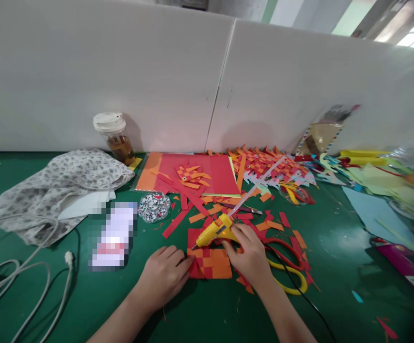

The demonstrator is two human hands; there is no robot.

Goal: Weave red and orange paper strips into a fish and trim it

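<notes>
My right hand [248,252] is wrapped round a yellow glue gun [217,230], a long clear glue stick rising from its back. The nozzle points down-left at the upper left part of a red and orange woven paper piece [216,265] lying on the green table. Against the left edge of that piece, my left hand [166,275] presses with curled fingers. Red and yellow scissor handles [292,281] lie just right of my right hand. A finished-looking woven paper fish [191,176] rests on red and orange sheets [221,166] behind.
Red and orange strips [178,221] lie scattered behind the glue gun. At left are a pixelated phone [116,236], a round case of googly eyes [154,206], a patterned cloth [64,176], a lidded cup [117,138] and white cables [45,281]. A black cord trails right.
</notes>
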